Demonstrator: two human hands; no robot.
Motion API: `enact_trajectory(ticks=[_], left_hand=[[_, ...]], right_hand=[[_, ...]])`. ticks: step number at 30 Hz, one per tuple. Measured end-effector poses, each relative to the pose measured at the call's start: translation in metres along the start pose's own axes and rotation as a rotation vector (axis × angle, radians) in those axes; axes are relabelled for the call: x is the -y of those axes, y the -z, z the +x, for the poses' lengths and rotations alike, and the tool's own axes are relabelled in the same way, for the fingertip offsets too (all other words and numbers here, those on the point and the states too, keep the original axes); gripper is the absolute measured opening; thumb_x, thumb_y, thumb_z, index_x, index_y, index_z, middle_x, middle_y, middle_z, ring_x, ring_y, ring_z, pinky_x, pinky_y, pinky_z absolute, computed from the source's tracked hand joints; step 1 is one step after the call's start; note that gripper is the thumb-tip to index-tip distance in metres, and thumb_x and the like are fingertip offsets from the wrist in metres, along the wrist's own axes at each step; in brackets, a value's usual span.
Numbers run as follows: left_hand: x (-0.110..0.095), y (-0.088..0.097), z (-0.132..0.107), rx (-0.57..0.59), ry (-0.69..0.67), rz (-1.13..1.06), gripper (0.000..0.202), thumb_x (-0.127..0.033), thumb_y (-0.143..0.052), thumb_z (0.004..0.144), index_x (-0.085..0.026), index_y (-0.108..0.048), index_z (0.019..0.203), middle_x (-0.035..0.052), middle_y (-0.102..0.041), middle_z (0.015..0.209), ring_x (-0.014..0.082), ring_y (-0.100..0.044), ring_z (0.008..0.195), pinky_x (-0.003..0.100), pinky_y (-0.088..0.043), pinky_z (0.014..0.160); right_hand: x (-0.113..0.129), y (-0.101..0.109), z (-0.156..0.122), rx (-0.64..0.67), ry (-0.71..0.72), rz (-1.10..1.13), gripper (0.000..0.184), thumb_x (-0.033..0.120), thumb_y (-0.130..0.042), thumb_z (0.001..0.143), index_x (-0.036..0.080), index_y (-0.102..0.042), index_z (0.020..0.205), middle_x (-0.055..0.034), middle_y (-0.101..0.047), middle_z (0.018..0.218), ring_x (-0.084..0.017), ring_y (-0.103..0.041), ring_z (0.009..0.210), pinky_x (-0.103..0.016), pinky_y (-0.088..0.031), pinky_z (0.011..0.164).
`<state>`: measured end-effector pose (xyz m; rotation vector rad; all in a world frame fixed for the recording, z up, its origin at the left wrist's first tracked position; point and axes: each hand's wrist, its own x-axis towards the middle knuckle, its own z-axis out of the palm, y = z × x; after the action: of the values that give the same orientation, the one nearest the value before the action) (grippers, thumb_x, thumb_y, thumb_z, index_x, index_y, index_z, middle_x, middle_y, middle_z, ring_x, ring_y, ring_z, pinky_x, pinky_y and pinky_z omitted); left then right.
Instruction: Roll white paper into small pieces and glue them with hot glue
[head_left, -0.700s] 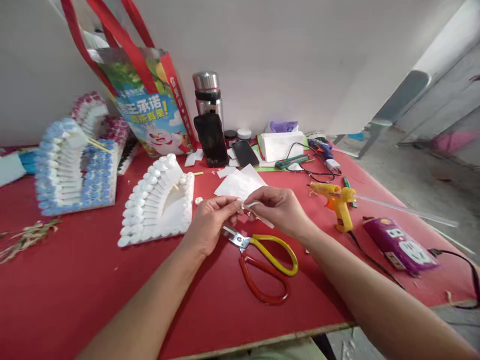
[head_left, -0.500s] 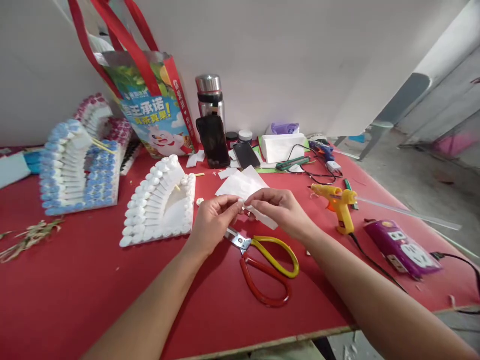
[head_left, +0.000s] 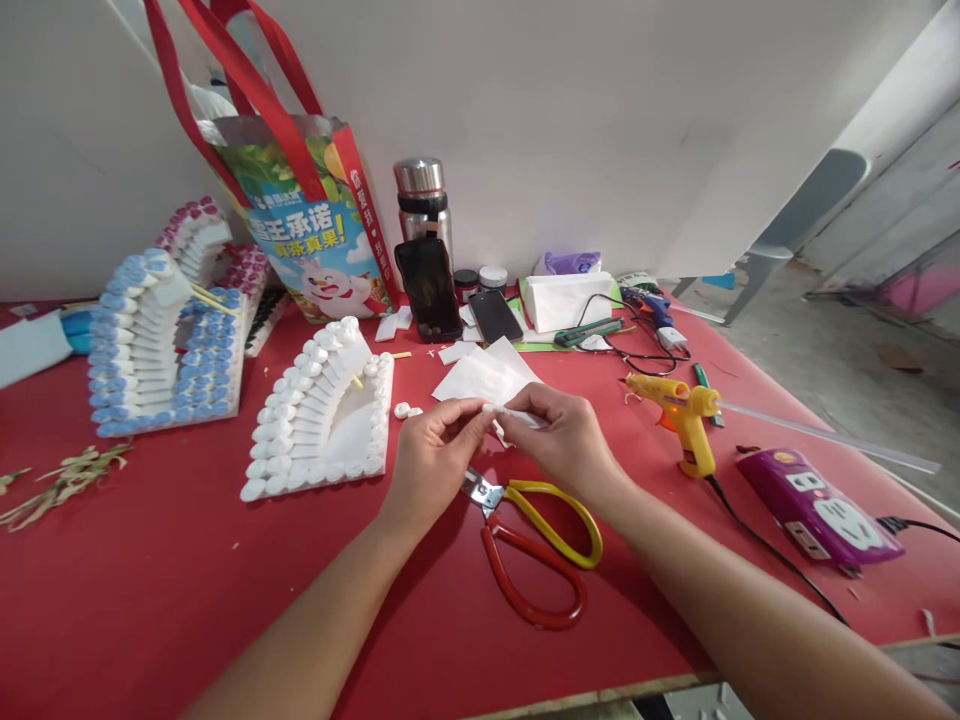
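My left hand [head_left: 433,458] is closed, its thumb and fingertips pinching one end of a small piece of white paper [head_left: 527,418]. My right hand [head_left: 564,440] pinches the same paper from the other side, and the fingertips of both hands nearly meet. Just below the hands lie scissors [head_left: 491,497] with one yellow and one red handle, the blade tips hidden by my left hand. Behind the hands rest white paper sheets [head_left: 480,375]. To the left stands a white stepped, curved model [head_left: 315,425] edged with small white rolls. A few loose white rolls [head_left: 405,411] lie beside it.
On the right are a yellow glue gun [head_left: 686,415] holding a clear stick and a purple power strip [head_left: 821,510] with cords. Behind stand a flask [head_left: 422,190], an upright phone [head_left: 429,290] and a bag [head_left: 311,220]. A blue-and-white model [head_left: 161,345] is at left.
The view has shifted slightly, moving the table items a little. My hands have drawn closer together, and the paper now shows more in my right fingers.
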<state>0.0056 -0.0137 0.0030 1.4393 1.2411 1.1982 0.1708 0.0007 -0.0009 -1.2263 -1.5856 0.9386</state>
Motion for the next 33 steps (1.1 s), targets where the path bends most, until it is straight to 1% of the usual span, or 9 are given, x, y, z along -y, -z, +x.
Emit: enact_trajectory(ticks=[4, 7, 15, 17, 20, 22, 25, 27, 33], left_hand=[[0.002, -0.002, -0.001, -0.026, -0.004, -0.028, 0.018, -0.035, -0.072, 0.085, -0.018, -0.075, 0.088, -0.0022, -0.065, 0.064, 0.0103, -0.06, 0.062, 0.02, -0.049, 0.062], [0.001, 0.0, 0.0, 0.003, 0.001, -0.039, 0.015, -0.032, -0.072, 0.085, -0.017, -0.076, 0.087, -0.0011, -0.068, 0.065, 0.011, -0.063, 0.064, 0.02, -0.051, 0.064], [0.0, 0.01, 0.002, 0.031, -0.133, -0.007, 0.006, -0.022, -0.074, 0.082, -0.019, -0.079, 0.08, 0.0005, -0.072, 0.071, 0.0113, -0.067, 0.063, 0.021, -0.054, 0.063], [0.0, 0.012, 0.001, 0.07, -0.091, -0.016, 0.006, -0.022, -0.077, 0.079, -0.018, -0.077, 0.075, 0.001, -0.072, 0.069, 0.0125, -0.067, 0.062, 0.021, -0.054, 0.06], [-0.002, 0.014, 0.001, 0.148, 0.054, -0.068, 0.009, -0.025, -0.08, 0.075, -0.017, -0.075, 0.077, 0.0008, -0.07, 0.063, 0.0149, -0.067, 0.055, 0.023, -0.055, 0.052], [-0.003, 0.016, 0.0, 0.176, 0.12, -0.102, 0.013, -0.027, -0.081, 0.074, -0.017, -0.075, 0.079, 0.0004, -0.069, 0.06, 0.0162, -0.066, 0.052, 0.025, -0.056, 0.05], [-0.005, 0.016, 0.0, 0.192, 0.139, -0.133, 0.019, -0.028, -0.081, 0.074, -0.017, -0.076, 0.088, 0.0017, -0.072, 0.066, 0.0174, -0.069, 0.056, 0.027, -0.059, 0.052], [-0.006, 0.016, 0.0, 0.208, 0.133, -0.129, 0.023, -0.028, -0.079, 0.076, -0.017, -0.077, 0.097, 0.0029, -0.074, 0.07, 0.0174, -0.07, 0.059, 0.028, -0.061, 0.056], [-0.002, 0.012, 0.0, 0.167, 0.058, -0.077, 0.018, -0.027, -0.078, 0.078, -0.018, -0.08, 0.094, 0.0024, -0.073, 0.068, 0.0156, -0.068, 0.058, 0.024, -0.059, 0.056]], right_hand=[[-0.001, -0.003, -0.006, -0.049, 0.266, -0.242, 0.018, 0.018, -0.061, 0.082, 0.017, -0.058, 0.065, 0.0049, -0.045, 0.056, -0.008, -0.036, 0.053, -0.024, -0.029, 0.052], [0.0, 0.002, -0.007, 0.004, 0.332, -0.267, 0.015, 0.015, -0.059, 0.083, 0.017, -0.06, 0.068, 0.0046, -0.046, 0.057, -0.008, -0.036, 0.054, -0.024, -0.029, 0.053], [0.001, 0.018, -0.003, 0.22, 0.35, -0.234, 0.013, 0.018, -0.057, 0.091, 0.017, -0.069, 0.089, -0.0018, -0.064, 0.072, -0.011, -0.05, 0.061, -0.025, -0.037, 0.059], [0.001, 0.02, -0.002, 0.248, 0.355, -0.209, 0.012, 0.018, -0.057, 0.091, 0.016, -0.069, 0.092, -0.0024, -0.066, 0.075, -0.011, -0.053, 0.064, -0.025, -0.039, 0.061], [0.004, 0.023, -0.001, 0.296, 0.36, -0.176, 0.012, 0.014, -0.057, 0.09, 0.017, -0.069, 0.091, -0.0019, -0.067, 0.077, -0.011, -0.055, 0.066, -0.024, -0.041, 0.063], [0.006, 0.025, 0.0, 0.308, 0.368, -0.158, 0.012, 0.013, -0.058, 0.09, 0.017, -0.069, 0.089, -0.0011, -0.067, 0.077, -0.01, -0.055, 0.065, -0.023, -0.041, 0.063], [0.007, 0.025, 0.0, 0.301, 0.376, -0.151, 0.011, 0.014, -0.059, 0.09, 0.017, -0.069, 0.088, -0.0007, -0.067, 0.075, -0.01, -0.055, 0.065, -0.023, -0.04, 0.062], [0.007, 0.024, 0.0, 0.305, 0.364, -0.155, 0.012, 0.017, -0.058, 0.091, 0.017, -0.07, 0.09, -0.001, -0.067, 0.075, -0.011, -0.055, 0.065, -0.024, -0.04, 0.061], [0.004, 0.019, -0.001, 0.25, 0.295, -0.209, 0.015, 0.024, -0.057, 0.093, 0.017, -0.07, 0.089, -0.0015, -0.067, 0.07, -0.011, -0.053, 0.06, -0.024, -0.039, 0.059]])
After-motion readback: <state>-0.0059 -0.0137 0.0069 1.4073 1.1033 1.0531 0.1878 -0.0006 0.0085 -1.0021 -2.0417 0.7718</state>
